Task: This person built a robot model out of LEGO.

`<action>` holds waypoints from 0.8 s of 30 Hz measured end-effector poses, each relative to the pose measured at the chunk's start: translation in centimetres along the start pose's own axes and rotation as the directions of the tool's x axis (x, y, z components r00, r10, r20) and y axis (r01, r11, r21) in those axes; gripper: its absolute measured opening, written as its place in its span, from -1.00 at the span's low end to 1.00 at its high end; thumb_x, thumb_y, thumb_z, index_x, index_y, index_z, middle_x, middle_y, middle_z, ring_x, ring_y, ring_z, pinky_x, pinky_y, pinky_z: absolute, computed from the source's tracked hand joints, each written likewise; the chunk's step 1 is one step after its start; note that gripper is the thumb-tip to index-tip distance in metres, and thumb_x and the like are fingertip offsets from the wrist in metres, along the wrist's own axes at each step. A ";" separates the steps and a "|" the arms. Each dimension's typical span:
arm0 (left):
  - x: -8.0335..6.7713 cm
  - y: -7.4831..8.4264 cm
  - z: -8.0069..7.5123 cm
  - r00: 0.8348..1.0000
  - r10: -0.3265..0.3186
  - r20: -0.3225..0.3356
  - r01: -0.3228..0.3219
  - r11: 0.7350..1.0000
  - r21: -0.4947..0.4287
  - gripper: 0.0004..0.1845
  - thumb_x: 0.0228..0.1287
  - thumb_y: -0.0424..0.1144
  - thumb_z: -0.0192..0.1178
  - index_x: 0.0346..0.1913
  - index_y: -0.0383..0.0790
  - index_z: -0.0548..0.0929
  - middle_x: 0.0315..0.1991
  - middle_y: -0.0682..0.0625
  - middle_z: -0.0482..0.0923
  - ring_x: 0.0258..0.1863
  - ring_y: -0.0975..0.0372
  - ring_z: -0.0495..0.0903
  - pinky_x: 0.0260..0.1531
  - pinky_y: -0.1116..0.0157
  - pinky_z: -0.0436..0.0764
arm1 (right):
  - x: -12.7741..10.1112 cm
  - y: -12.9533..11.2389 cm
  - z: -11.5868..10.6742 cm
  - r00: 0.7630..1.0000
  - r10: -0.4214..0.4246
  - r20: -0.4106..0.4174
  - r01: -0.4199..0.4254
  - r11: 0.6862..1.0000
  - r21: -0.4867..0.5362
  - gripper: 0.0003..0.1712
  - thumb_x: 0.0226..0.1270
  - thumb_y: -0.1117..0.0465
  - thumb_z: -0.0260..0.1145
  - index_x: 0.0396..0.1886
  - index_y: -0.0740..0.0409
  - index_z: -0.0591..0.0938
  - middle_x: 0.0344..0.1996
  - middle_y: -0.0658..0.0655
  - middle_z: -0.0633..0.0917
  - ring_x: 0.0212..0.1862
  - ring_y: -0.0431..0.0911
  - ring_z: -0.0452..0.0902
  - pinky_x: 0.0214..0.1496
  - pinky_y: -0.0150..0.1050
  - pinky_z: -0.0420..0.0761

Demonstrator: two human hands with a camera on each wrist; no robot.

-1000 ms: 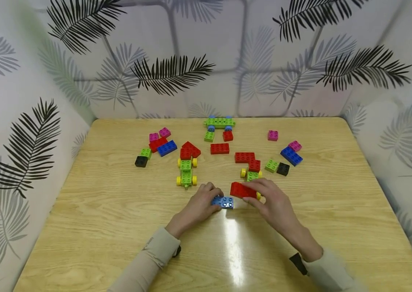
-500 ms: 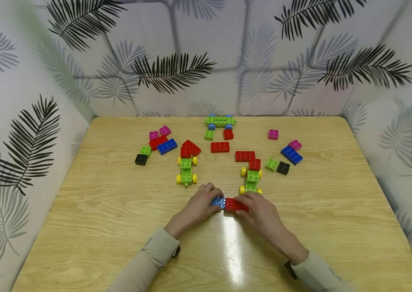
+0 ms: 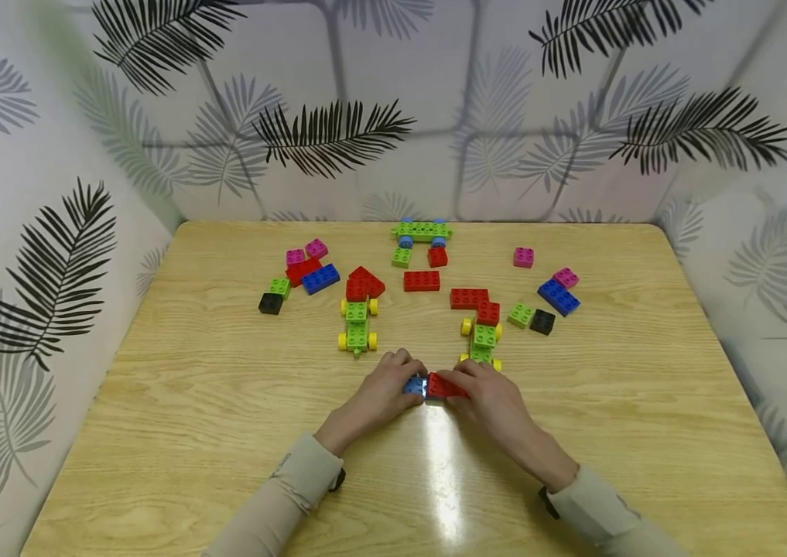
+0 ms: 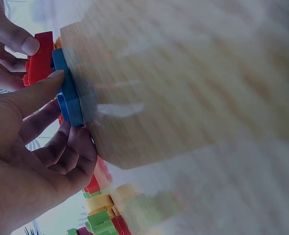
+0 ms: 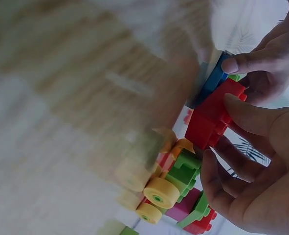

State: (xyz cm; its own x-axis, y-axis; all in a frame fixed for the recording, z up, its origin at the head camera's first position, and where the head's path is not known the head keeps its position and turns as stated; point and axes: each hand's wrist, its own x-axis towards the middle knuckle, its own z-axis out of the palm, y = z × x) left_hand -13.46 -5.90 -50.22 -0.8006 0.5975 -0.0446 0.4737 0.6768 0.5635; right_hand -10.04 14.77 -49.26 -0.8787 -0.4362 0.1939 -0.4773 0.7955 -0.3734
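My left hand [image 3: 379, 391] pinches a blue building brick [image 3: 414, 385] at its left end, low over the table. In the left wrist view, the thumb lies along the side of the blue brick [image 4: 72, 100]. A red building brick [image 3: 440, 385] is between the thumb and fingers of my right hand [image 3: 497, 404]. It covers the blue brick's right part, its left edge near the middle of the blue one. In the right wrist view the red brick [image 5: 210, 117] is studded on top, with the blue brick [image 5: 215, 81] below and behind it. My fingers hide its right end.
Just beyond my right hand stands a green car base [image 3: 484, 334] with yellow wheels. A similar base [image 3: 357, 334] is to the left. A green base with blue wheels [image 3: 422, 231] sits at the back edge. Loose bricks, including blue ones [image 3: 320, 279] [image 3: 559, 297], lie on both sides.
My right hand has brought the red brick down and left, from above the blue brick's right side onto its right part. The left hand has stayed on the blue brick.
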 end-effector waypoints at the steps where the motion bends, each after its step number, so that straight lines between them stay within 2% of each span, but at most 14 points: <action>1: 0.0 0.0 0.0 1.000 -0.004 0.002 0.004 1.000 -0.003 -0.68 0.20 -0.22 0.36 -0.02 -0.21 0.60 -0.15 -0.04 0.43 -0.16 0.15 0.34 -0.13 0.26 0.47 | 0.1 -0.1 -0.1 1.000 0.002 0.005 -0.002 1.000 -0.004 -0.55 0.03 0.26 0.54 -0.01 0.02 0.71 -0.23 0.03 0.63 -0.20 -0.08 0.54 -0.22 -0.17 0.60; 13: 0.4 0.3 -0.1 1.000 -0.014 -0.001 0.014 1.000 -0.008 -0.68 0.18 -0.24 0.37 -0.03 -0.26 0.62 -0.16 -0.04 0.46 -0.16 0.15 0.37 -0.11 0.25 0.47 | 0.8 -0.4 -0.6 0.999 0.010 0.039 -0.008 0.999 -0.050 -0.58 -0.01 0.26 0.55 -0.07 0.01 0.75 -0.34 0.00 0.60 -0.34 -0.15 0.47 -0.38 -0.27 0.51; 24: 0.6 0.2 0.0 1.000 -0.012 -0.008 0.013 1.000 0.016 -0.68 0.15 -0.23 0.39 -0.05 -0.26 0.64 -0.15 -0.03 0.48 -0.15 0.15 0.39 -0.10 0.26 0.48 | 1.1 -0.7 -0.8 0.999 -0.010 0.051 0.016 0.993 -0.116 -0.58 -0.04 0.32 0.55 -0.09 0.01 0.76 -0.36 0.03 0.59 -0.34 -0.10 0.49 -0.39 -0.24 0.53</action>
State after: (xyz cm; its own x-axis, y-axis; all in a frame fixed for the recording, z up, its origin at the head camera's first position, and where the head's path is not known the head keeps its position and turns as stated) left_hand -13.86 -5.39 -50.18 -0.8093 0.5857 -0.0451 0.4694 0.6909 0.5498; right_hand -10.66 14.10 -48.04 -0.8722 -0.4654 0.1507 -0.4892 0.8316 -0.2629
